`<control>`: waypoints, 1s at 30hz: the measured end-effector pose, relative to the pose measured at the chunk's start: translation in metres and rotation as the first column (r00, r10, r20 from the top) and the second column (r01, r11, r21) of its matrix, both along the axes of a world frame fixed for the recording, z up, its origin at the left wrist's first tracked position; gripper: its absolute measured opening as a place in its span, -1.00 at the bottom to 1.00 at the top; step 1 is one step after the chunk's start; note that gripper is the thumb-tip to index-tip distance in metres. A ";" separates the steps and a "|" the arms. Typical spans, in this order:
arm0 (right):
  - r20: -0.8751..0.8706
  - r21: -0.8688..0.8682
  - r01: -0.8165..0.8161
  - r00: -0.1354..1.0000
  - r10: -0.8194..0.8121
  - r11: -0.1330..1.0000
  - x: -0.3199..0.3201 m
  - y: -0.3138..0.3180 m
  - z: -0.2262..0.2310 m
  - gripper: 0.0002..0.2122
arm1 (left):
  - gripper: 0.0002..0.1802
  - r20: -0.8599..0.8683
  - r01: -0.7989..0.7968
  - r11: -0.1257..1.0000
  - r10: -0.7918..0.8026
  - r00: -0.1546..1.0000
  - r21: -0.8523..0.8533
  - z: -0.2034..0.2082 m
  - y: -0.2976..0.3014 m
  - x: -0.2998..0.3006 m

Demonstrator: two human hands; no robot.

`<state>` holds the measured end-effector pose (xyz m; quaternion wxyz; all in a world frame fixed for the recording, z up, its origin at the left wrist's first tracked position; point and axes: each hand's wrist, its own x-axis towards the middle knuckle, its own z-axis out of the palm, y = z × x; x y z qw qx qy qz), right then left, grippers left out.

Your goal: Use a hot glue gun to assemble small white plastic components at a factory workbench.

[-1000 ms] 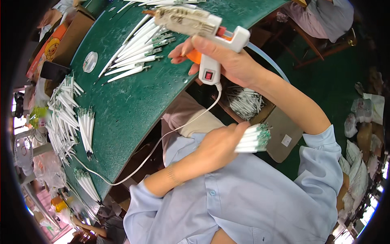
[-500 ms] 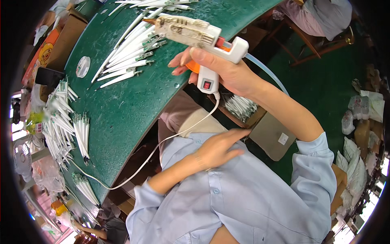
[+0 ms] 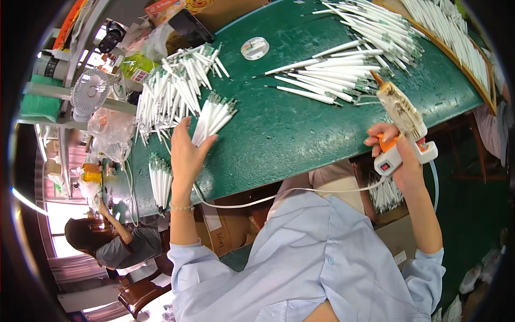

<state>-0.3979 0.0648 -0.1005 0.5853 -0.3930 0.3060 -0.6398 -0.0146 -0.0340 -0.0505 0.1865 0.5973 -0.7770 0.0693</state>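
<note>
My right hand [image 3: 403, 155] is closed round the handle of a white hot glue gun [image 3: 405, 115] with an orange trigger and a stained front. Its nozzle points up and to the left, close to a fan of slim white tapered sticks [image 3: 322, 75] on the green table [image 3: 279, 134]. My left hand [image 3: 186, 153] is over the table on the left, thumb and fingers apart. It is at the lower side of a small bundle of white sticks [image 3: 214, 118] with green-tinged ends; whether it touches them I cannot tell.
A larger heap of sticks [image 3: 174, 88] lies behind the left hand, another bundle [image 3: 160, 180] beside it. A round clear dish [image 3: 255, 48] sits farther back. The gun's white cord [image 3: 279, 196] crosses the table's front edge. A co-worker [image 3: 126, 241] is at the far left.
My left hand has gone from in front of my shirt to the sticks on the left. The glue gun, still in my right hand, now points more upward. The view has turned left.
</note>
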 end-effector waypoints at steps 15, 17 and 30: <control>-0.009 0.044 0.054 0.999 -0.054 0.998 0.000 -0.001 0.001 -0.79 | -0.39 0.156 0.009 0.977 -0.043 0.987 0.212 -0.007 -0.027 -0.011; -0.004 0.076 0.084 0.996 -0.084 0.994 -0.003 0.000 0.001 -0.77 | -0.36 0.046 0.131 0.978 -0.141 0.989 0.164 -0.014 -0.030 -0.013; -0.153 -0.034 -0.001 0.988 -0.004 0.999 -0.008 -0.047 0.010 -0.73 | -0.43 -0.607 0.814 0.110 -0.610 0.508 0.571 -0.032 0.113 -0.198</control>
